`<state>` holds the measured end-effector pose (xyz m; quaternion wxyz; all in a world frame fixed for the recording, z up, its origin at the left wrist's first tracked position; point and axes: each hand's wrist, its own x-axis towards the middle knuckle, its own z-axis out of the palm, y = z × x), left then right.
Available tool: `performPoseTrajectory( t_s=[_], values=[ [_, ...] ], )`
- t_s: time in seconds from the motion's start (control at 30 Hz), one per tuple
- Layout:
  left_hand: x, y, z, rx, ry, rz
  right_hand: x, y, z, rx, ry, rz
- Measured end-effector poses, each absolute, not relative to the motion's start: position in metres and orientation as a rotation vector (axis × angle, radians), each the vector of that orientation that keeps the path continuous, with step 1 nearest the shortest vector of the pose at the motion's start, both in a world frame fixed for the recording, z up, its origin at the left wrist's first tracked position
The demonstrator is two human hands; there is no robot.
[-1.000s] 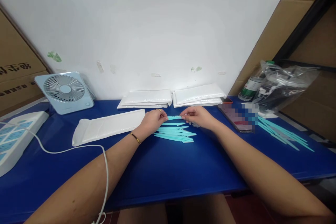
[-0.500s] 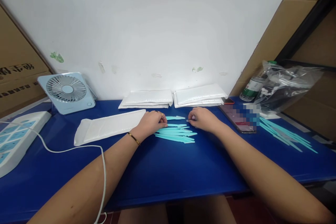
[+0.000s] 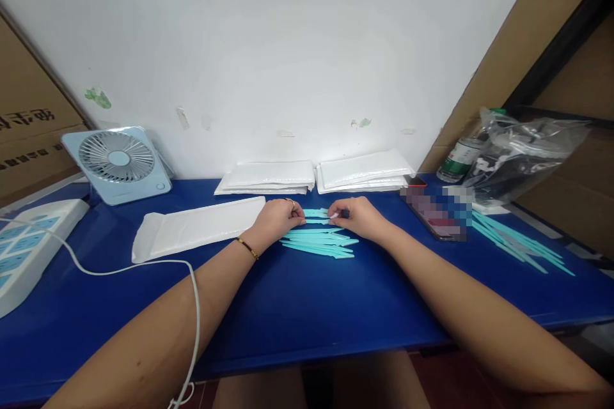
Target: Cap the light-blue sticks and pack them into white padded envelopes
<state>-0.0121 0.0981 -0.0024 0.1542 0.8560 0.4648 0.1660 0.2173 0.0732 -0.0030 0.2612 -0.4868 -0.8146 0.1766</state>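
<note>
My left hand [image 3: 282, 216] is closed in a pinch on the left ends of slim turquoise eyebrow razors [image 3: 315, 213]; whether it grips one or two is hard to tell. My right hand [image 3: 357, 218] pinches a small whitish cap [image 3: 332, 216] at the razors' right ends. Its fingertips hide whether the cap is on a blade. Just below both hands, several more turquoise eyebrow razors [image 3: 319, 243] lie in a loose bunch on the blue table [image 3: 307, 307], all pointing sideways. A white padded envelope [image 3: 196, 229] lies flat beside my left hand.
Two stacks of white padded envelopes [image 3: 268, 174] stand along the wall. A blue fan [image 3: 118, 165], a power strip [image 3: 38, 255] and a white cable [image 3: 158, 262] are at left. A phone [image 3: 434, 214], a bottle [image 3: 458, 160], a plastic bag [image 3: 522, 160] and more razors [image 3: 520, 239] are at right.
My right hand has moved left with the small cap, up to the razor ends near my left hand. My left hand has hardly moved. The view has shifted slightly.
</note>
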Motion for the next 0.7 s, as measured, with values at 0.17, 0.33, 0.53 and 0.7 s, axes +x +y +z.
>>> performPoseTrajectory(
  t_s=[0.17,0.33,0.53,0.7],
  values=[
    [-0.014,0.09,0.005,2.553,1.273,0.565,0.25,0.071,0.018,-1.364,-2.139,0.385],
    [-0.012,0.083,0.006,2.519,1.127,0.433,0.289,0.061,0.033,-1.456,-2.369,0.656],
    [-0.013,0.084,0.006,2.463,1.167,0.429,0.279,0.063,0.022,-1.485,-2.502,0.593],
    [-0.013,0.081,0.008,2.475,1.128,0.382,0.277,0.063,0.02,-1.408,-2.395,0.713]
  ],
)
